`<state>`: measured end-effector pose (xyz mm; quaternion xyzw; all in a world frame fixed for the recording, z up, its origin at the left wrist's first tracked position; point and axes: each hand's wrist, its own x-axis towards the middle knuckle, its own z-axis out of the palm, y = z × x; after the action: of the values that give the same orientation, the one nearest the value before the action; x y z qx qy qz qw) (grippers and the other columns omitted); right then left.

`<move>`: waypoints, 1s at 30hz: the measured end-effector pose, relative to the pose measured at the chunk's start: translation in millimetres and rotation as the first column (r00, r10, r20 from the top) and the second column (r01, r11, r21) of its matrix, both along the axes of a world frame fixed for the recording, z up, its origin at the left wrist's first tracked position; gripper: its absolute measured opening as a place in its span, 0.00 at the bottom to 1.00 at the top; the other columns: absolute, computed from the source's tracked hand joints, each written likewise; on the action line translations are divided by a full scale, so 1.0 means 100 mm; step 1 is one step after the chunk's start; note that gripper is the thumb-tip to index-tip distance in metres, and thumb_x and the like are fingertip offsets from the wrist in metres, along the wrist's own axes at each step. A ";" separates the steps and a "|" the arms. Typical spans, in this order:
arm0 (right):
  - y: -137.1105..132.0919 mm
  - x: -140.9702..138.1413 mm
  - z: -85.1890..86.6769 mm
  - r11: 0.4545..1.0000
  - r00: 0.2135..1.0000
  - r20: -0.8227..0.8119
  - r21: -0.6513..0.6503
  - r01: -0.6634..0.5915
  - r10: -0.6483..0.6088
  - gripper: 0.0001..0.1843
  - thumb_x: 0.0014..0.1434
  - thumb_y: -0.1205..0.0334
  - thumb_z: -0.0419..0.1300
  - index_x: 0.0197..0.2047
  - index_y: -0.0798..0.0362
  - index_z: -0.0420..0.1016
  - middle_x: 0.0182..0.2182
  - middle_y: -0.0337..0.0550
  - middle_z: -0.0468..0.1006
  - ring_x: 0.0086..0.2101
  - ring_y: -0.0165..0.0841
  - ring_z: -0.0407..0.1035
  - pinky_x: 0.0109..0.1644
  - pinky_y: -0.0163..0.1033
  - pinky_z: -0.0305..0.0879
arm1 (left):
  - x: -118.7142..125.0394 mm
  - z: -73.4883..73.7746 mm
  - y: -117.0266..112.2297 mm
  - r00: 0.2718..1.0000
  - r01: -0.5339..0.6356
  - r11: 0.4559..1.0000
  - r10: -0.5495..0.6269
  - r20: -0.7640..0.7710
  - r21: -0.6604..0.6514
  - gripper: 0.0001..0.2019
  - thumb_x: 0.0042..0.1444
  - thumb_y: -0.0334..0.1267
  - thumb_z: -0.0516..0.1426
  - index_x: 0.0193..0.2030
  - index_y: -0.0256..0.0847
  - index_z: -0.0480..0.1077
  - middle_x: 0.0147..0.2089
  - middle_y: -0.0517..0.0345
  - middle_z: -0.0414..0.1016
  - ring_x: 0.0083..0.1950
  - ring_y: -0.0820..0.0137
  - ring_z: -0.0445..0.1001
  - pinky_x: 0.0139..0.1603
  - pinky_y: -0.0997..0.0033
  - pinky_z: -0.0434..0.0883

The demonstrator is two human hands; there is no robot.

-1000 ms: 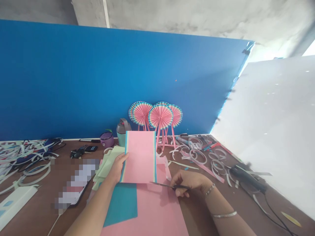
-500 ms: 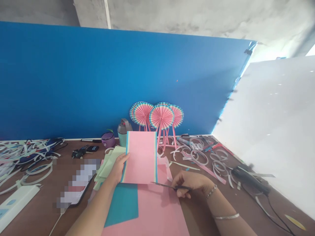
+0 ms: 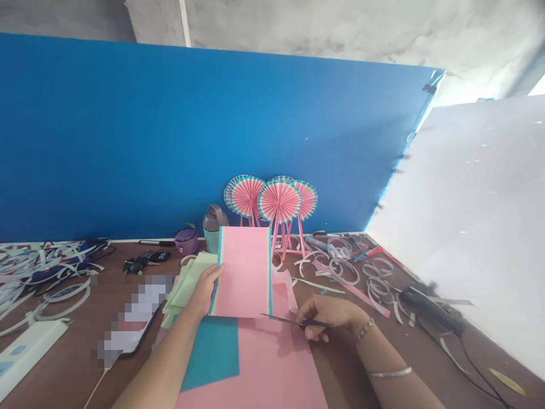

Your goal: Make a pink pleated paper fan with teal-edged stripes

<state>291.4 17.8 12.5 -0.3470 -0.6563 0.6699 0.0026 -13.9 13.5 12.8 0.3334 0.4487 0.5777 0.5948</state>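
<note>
A pink sheet of paper [image 3: 244, 272] with yellow and blue stripes along its two long sides is held up before me. My left hand [image 3: 208, 287] grips it by the left edge. In my right hand [image 3: 327, 318] is a pair of scissors [image 3: 283, 319]. The blades lie at the sheet's lower right corner and look nearly closed. Beneath the hands, a teal sheet [image 3: 215, 352] rests on a larger pink sheet [image 3: 272, 375]. Pale green sheets [image 3: 193, 278] are stacked beyond my left wrist.
Pink pleated paper fans [image 3: 279, 201] stand at the back, beside a grey-and-teal bottle [image 3: 213, 230] and a purple pot [image 3: 186, 241]. Paper strips [image 3: 344, 271] litter the right side. A phone [image 3: 138, 324], keys [image 3: 136, 264] and a power strip [image 3: 29, 358] lie on the left.
Almost nothing differs. The whole view has shifted very slightly; both hands keep their hold on the sheet and the scissors.
</note>
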 end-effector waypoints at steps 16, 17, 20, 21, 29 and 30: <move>-0.01 0.00 0.00 1.000 1.000 -0.006 0.010 0.008 -0.008 0.14 0.42 0.58 0.69 0.30 0.59 0.78 0.19 0.34 0.72 0.17 0.21 0.63 0.19 0.25 0.58 | 0.01 0.01 -0.01 1.000 0.005 1.000 -0.005 0.008 -0.008 0.15 0.40 0.42 0.65 0.35 0.36 0.75 0.30 0.55 0.81 0.34 0.60 0.79 0.33 0.68 0.72; -0.01 0.00 0.00 1.000 1.000 -0.002 0.009 0.012 -0.012 0.14 0.42 0.58 0.69 0.30 0.59 0.78 0.19 0.34 0.72 0.17 0.21 0.63 0.19 0.25 0.58 | 0.00 0.00 0.00 1.000 0.010 1.000 -0.010 0.011 -0.007 0.16 0.40 0.42 0.65 0.35 0.36 0.75 0.31 0.55 0.81 0.34 0.60 0.79 0.33 0.68 0.72; -0.02 -0.01 0.02 1.000 1.000 -0.001 -0.004 0.010 -0.010 0.14 0.41 0.58 0.69 0.29 0.60 0.78 0.19 0.34 0.72 0.17 0.21 0.63 0.19 0.25 0.58 | 0.00 -0.01 0.00 1.000 0.019 1.000 -0.019 0.016 -0.007 0.17 0.40 0.43 0.65 0.36 0.36 0.75 0.31 0.54 0.81 0.34 0.60 0.79 0.34 0.67 0.72; -0.02 -0.01 0.02 1.000 1.000 -0.003 -0.004 0.008 -0.008 0.14 0.41 0.58 0.69 0.29 0.60 0.78 0.19 0.34 0.72 0.17 0.21 0.63 0.19 0.25 0.58 | 0.00 -0.01 0.00 1.000 0.021 1.000 -0.021 0.017 -0.006 0.17 0.40 0.43 0.65 0.37 0.36 0.75 0.31 0.54 0.81 0.34 0.60 0.79 0.34 0.67 0.72; -0.02 0.00 0.01 1.000 1.000 -0.002 0.012 0.009 -0.009 0.15 0.42 0.58 0.70 0.32 0.59 0.78 0.20 0.35 0.72 0.17 0.21 0.63 0.20 0.25 0.58 | 0.00 0.00 0.00 1.000 0.015 1.000 -0.015 0.010 -0.003 0.16 0.40 0.42 0.65 0.35 0.36 0.75 0.31 0.54 0.81 0.34 0.60 0.79 0.33 0.68 0.72; -0.02 0.00 0.02 1.000 1.000 0.002 0.011 0.010 -0.010 0.16 0.42 0.58 0.70 0.33 0.59 0.78 0.20 0.35 0.72 0.17 0.21 0.63 0.20 0.25 0.58 | 0.00 0.00 0.00 1.000 0.014 1.000 -0.014 0.008 -0.005 0.15 0.40 0.42 0.65 0.35 0.36 0.75 0.31 0.54 0.81 0.34 0.60 0.79 0.33 0.68 0.72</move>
<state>291.5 16.3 14.1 -0.3510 -0.6582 0.6660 0.0071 -13.5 13.6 13.2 0.3326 0.4454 0.5736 0.6016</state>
